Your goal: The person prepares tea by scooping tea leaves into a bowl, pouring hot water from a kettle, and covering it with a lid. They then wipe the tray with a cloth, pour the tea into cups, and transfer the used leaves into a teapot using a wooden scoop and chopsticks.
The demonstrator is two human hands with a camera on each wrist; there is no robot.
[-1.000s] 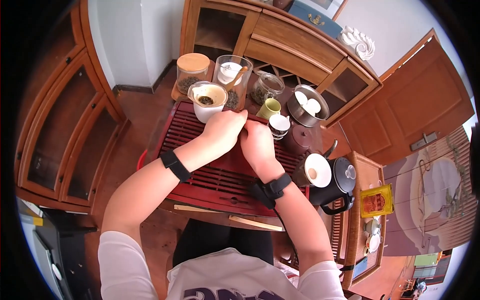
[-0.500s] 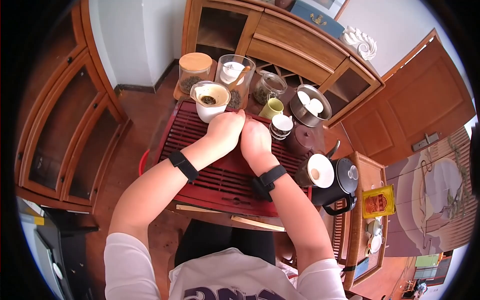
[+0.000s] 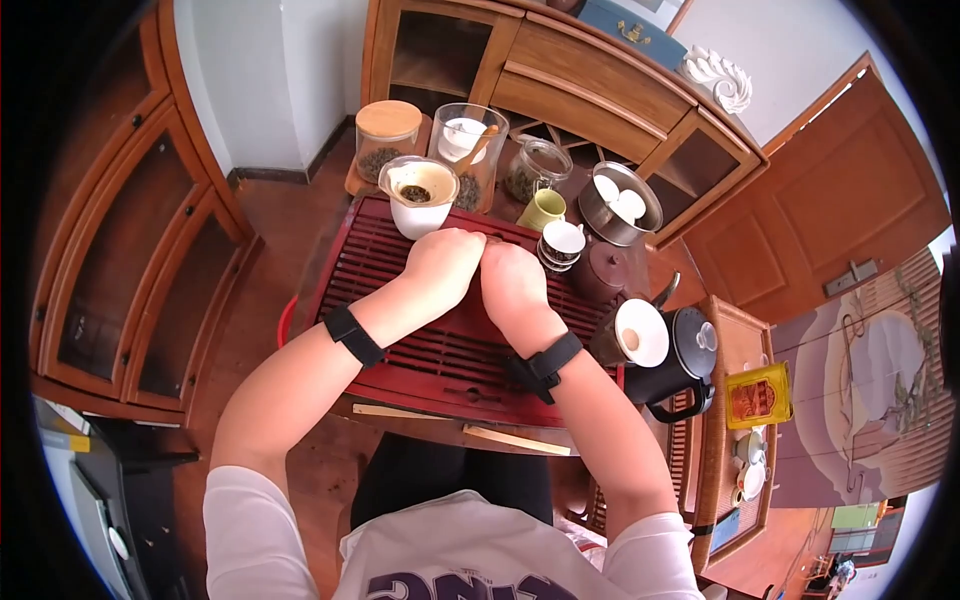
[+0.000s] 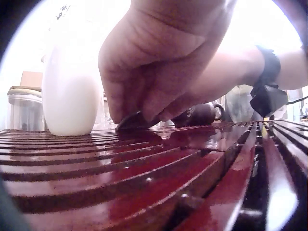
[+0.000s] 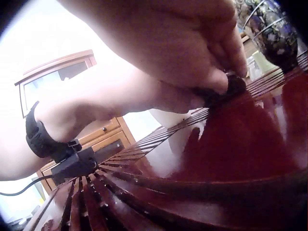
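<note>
Left hand (image 3: 444, 264) and right hand (image 3: 513, 284) meet; fingers of both pinch a small dark piece (image 4: 135, 121), low at the tea tray (image 3: 430, 386). Strainer-topped white cup (image 3: 420, 217) just beside: a careless leftward knuckle could topple it.

Your left fingers (image 4: 153, 106) and right fingers (image 5: 235, 52) meet over the tray (image 3: 430, 382), at a small object (image 4: 137, 121) low by the slats. Tray on surface (image 3: 508, 208). To your left, strainer (image 3: 425, 178) on pitcher (image 3: 420, 222); lidded jar (image 3: 388, 135) and tall jar (image 3: 482, 165) behind. To your right, cup stack (image 3: 560, 248), mug (image 3: 543, 210) behind it, then teapot (image 3: 603, 272). Pan (image 3: 608, 227) behind teapot. Kettle (image 3: 690, 350) right of tray.
</note>
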